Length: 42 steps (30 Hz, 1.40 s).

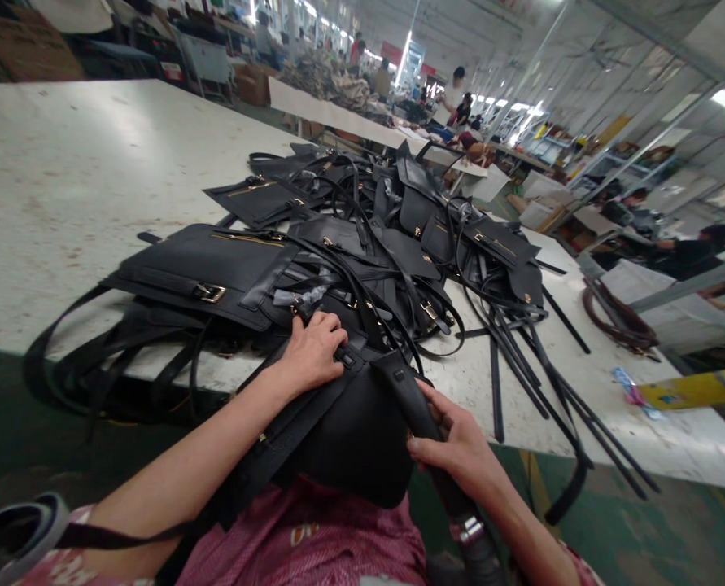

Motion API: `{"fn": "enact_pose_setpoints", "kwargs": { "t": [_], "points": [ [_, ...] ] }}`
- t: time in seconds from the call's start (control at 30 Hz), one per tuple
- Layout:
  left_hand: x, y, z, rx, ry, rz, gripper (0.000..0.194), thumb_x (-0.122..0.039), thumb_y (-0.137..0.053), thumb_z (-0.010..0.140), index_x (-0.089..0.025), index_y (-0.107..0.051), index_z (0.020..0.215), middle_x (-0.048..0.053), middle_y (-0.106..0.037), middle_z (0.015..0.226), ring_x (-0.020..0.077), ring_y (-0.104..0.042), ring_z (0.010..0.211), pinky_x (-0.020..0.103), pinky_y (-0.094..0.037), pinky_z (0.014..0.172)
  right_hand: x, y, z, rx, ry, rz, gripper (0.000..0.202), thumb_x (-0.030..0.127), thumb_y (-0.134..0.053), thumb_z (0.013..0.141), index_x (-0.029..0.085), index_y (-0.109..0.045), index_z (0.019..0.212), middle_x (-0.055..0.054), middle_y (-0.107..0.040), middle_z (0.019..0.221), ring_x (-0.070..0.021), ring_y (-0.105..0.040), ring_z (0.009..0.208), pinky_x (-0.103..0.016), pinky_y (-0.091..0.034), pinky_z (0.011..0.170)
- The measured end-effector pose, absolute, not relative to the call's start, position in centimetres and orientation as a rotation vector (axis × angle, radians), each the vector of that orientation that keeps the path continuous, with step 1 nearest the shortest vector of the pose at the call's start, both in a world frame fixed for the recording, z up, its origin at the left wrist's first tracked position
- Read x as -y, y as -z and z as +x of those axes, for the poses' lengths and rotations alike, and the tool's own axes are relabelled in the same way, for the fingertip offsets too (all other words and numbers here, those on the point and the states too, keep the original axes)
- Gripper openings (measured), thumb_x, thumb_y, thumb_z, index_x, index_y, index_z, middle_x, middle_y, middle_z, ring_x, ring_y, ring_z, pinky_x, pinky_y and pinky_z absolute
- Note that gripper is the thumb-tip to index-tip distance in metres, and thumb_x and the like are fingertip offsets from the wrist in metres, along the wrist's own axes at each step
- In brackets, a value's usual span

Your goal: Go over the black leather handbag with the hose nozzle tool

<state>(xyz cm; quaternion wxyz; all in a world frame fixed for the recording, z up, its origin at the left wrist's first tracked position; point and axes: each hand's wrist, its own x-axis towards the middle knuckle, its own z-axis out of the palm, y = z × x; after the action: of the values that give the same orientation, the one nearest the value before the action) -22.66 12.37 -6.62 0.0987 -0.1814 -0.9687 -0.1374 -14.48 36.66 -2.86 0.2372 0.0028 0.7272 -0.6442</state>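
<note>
A black leather handbag (362,431) lies tilted over the table's front edge, against my lap. My left hand (316,350) presses on its upper part, fingers together and curled over the leather beside a small buckle. My right hand (456,443) is closed around a black vacuum nozzle (423,415), its flat end at the bag's right side. A shiny metal clamp (469,529) joins the nozzle to a ribbed hose (481,561). Just beyond my left hand, another black bag (203,268) with a gold zip and buckle tops a pile.
Several more black bags (429,212) with tangled straps (539,374) cover the middle of the white table (81,179). Straps hang over its front edge. At right are a coiled brown strap (618,317) and a yellow cylinder (697,389). People work at tables farther back.
</note>
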Motion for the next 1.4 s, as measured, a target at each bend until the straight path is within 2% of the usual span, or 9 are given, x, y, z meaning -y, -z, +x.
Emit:
{"fn": "enact_pose_setpoints", "kwargs": {
  "t": [0.23, 0.37, 0.47, 0.57, 0.67, 0.87, 1.1, 1.27, 1.4],
  "points": [
    [-11.3, 7.6, -23.1, 2.847, 0.596, -0.603, 0.032, -0.004, -0.042, 0.062, -0.02, -0.06, 0.083, 0.004, -0.053, 0.1, 0.0244, -0.044, 0.103, 0.047, -0.034, 0.081, -37.1, 3.2, -14.3, -1.995, 1.776, -0.007, 0.079, 0.009, -0.065, 0.062, 0.019, -0.033, 0.134, -0.005, -0.059, 0.107, -0.0128, -0.056, 0.072, -0.018, -0.046, 0.05],
    [-10.3, 7.5, -23.4, 2.891, 0.763, -0.727, 0.02, -0.016, -0.051, 0.071, -0.022, -0.061, 0.087, 0.004, -0.052, 0.106, 0.0246, -0.042, 0.106, 0.048, -0.031, 0.086, -37.2, 3.1, -14.2, -1.98, 1.788, -0.014, 0.08, 0.009, -0.065, 0.062, 0.019, -0.031, 0.134, -0.006, -0.059, 0.109, -0.0137, -0.057, 0.074, -0.018, -0.046, 0.051],
    [-10.5, 7.2, -23.3, 2.915, 0.707, -0.707, 0.017, -0.026, -0.061, 0.068, -0.021, -0.06, 0.084, 0.005, -0.051, 0.105, 0.0261, -0.042, 0.103, 0.048, -0.031, 0.086, -37.0, 3.0, -14.0, -1.974, 1.78, -0.002, 0.082, 0.01, -0.066, 0.061, 0.018, -0.031, 0.134, -0.007, -0.06, 0.106, -0.0139, -0.057, 0.073, -0.019, -0.046, 0.05],
    [-10.7, 7.1, -23.3, 2.912, 0.651, -0.696, 0.017, -0.017, -0.058, 0.066, -0.021, -0.059, 0.083, 0.005, -0.051, 0.103, 0.0253, -0.042, 0.102, 0.048, -0.031, 0.085, -37.0, 2.9, -13.8, -1.975, 1.775, -0.01, 0.08, 0.009, -0.065, 0.062, 0.018, -0.032, 0.134, -0.005, -0.06, 0.104, -0.0149, -0.057, 0.078, -0.02, -0.046, 0.056],
    [-10.6, 7.2, -23.4, 2.923, 0.67, -0.73, 0.028, -0.007, -0.048, 0.063, -0.022, -0.06, 0.084, 0.005, -0.051, 0.103, 0.0238, -0.041, 0.104, 0.048, -0.031, 0.084, -37.2, 2.9, -13.7, -1.991, 1.769, -0.025, 0.078, 0.009, -0.064, 0.063, 0.019, -0.033, 0.133, -0.004, -0.06, 0.102, -0.0151, -0.057, 0.081, -0.019, -0.046, 0.057],
    [-10.7, 7.0, -23.3, 2.945, 0.683, -0.716, 0.021, -0.021, -0.059, 0.065, -0.022, -0.059, 0.086, 0.005, -0.05, 0.104, 0.0258, -0.04, 0.103, 0.051, -0.031, 0.086, -37.3, 2.7, -13.7, -2.019, 1.739, -0.014, 0.079, 0.01, -0.064, 0.063, 0.02, -0.032, 0.134, -0.004, -0.06, 0.103, -0.0147, -0.057, 0.08, -0.02, -0.045, 0.057],
    [-10.6, 6.8, -23.4, 2.958, 0.698, -0.734, 0.037, -0.003, -0.042, 0.059, -0.022, -0.059, 0.085, 0.005, -0.05, 0.104, 0.0239, -0.04, 0.105, 0.047, -0.033, 0.082, -37.3, 2.7, -13.5, -2.016, 1.752, -0.021, 0.08, 0.01, -0.064, 0.062, 0.019, -0.032, 0.134, -0.005, -0.059, 0.108, -0.0157, -0.057, 0.085, -0.021, -0.045, 0.061],
    [-10.2, 6.7, -23.5, 2.961, 0.719, -0.768, 0.023, -0.012, -0.053, 0.067, -0.022, -0.058, 0.087, 0.005, -0.05, 0.105, 0.0242, -0.04, 0.105, 0.048, -0.032, 0.083, -36.9, 2.4, -13.4, -2.071, 1.672, -0.081, 0.077, 0.01, -0.063, 0.064, 0.025, -0.033, 0.134, -0.003, -0.056, 0.115, -0.0139, -0.056, 0.083, -0.02, -0.043, 0.06],
    [-10.4, 6.8, -23.3, 2.94, 0.696, -0.736, 0.018, -0.021, -0.06, 0.067, -0.022, -0.057, 0.085, 0.004, -0.049, 0.103, 0.0253, -0.04, 0.103, 0.051, -0.03, 0.084, -35.8, 1.7, -13.6, -2.133, 1.53, -0.209, 0.074, 0.009, -0.062, 0.064, 0.029, -0.038, 0.132, 0.001, -0.059, 0.106, -0.0132, -0.055, 0.078, -0.022, -0.044, 0.065]
  ]
}}
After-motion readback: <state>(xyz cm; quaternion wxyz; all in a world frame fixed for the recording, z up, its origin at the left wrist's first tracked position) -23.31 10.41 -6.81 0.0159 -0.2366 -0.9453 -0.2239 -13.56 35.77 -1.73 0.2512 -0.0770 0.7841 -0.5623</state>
